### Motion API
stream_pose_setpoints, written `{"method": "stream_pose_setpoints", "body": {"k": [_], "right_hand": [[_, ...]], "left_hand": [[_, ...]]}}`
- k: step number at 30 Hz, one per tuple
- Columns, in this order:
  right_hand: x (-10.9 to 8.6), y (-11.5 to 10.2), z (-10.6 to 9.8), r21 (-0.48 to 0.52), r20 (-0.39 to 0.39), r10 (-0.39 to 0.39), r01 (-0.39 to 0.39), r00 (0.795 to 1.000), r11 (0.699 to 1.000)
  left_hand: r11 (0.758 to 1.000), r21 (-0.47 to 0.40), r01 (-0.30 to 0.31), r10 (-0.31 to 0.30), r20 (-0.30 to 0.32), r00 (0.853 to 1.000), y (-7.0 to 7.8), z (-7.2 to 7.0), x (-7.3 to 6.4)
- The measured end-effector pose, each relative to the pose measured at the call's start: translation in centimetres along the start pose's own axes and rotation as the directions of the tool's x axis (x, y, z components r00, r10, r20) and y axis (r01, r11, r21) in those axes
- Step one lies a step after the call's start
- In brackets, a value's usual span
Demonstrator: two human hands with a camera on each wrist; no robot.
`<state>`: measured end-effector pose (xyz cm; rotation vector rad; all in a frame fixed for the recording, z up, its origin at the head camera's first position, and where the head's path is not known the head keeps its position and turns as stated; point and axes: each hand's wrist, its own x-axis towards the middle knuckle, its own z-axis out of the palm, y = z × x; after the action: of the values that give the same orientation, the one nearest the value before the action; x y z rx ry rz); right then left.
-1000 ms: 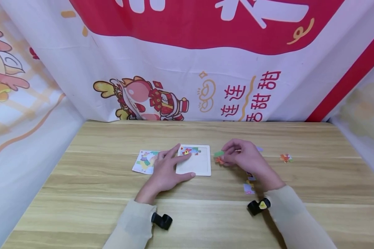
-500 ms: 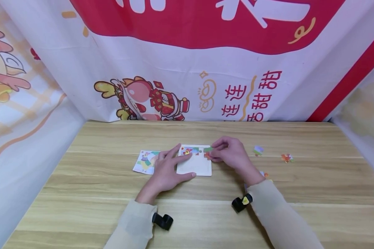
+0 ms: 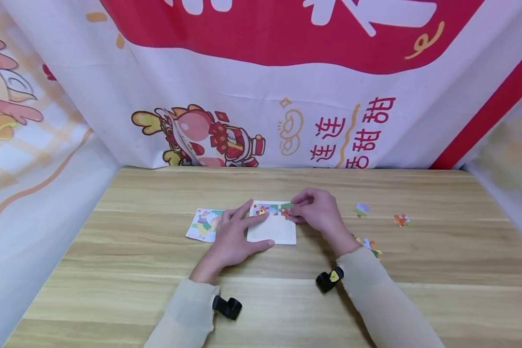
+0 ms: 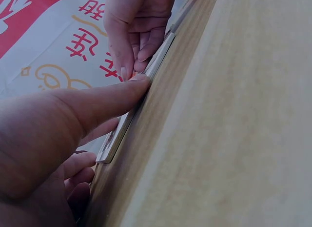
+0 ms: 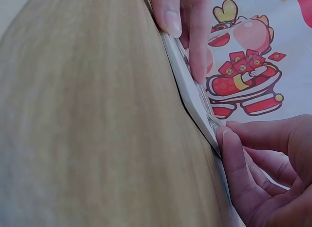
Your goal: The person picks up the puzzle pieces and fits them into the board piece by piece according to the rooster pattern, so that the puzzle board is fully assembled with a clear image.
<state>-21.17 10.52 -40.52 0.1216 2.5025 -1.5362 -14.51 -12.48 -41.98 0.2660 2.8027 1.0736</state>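
Note:
A shallow white puzzle tray [image 3: 271, 234] lies on the wooden table, with a few joined pieces [image 3: 263, 209] along its far edge. My left hand [image 3: 234, 239] spreads over its left side. The thumb rests at the near edge and the index finger reaches across the board. At the tray's far right corner my right hand [image 3: 319, 212] pinches a green and orange puzzle piece [image 3: 285, 207] between thumb and fingers, right beside the joined ones. In the right wrist view those fingertips [image 5: 229, 132] meet at the tray's edge. Part of the piece is hidden by them.
A printed picture card [image 3: 201, 226] lies left of the tray, partly under the left hand. To the right are loose puzzle pieces: a purple-green one [image 3: 361, 209], an orange one [image 3: 402, 220] and several [image 3: 369, 245] by the right forearm. A printed cloth [image 3: 243, 87] hangs behind the table.
My right hand has moved left from the table beside the tray onto its far right corner, bringing the green and orange puzzle piece with it. My left hand has stayed in place.

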Motion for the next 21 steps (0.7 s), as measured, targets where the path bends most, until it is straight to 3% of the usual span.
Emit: {"method": "stream_pose_setpoints", "body": {"k": [21], "right_hand": [[0.06,-0.91,0.62,-0.041,0.002,-0.023,0.023,1.000,0.999]], "left_hand": [[1.000,-0.006,-0.010,0.010,-0.002,1.000,-0.15,0.06,0.09]]}}
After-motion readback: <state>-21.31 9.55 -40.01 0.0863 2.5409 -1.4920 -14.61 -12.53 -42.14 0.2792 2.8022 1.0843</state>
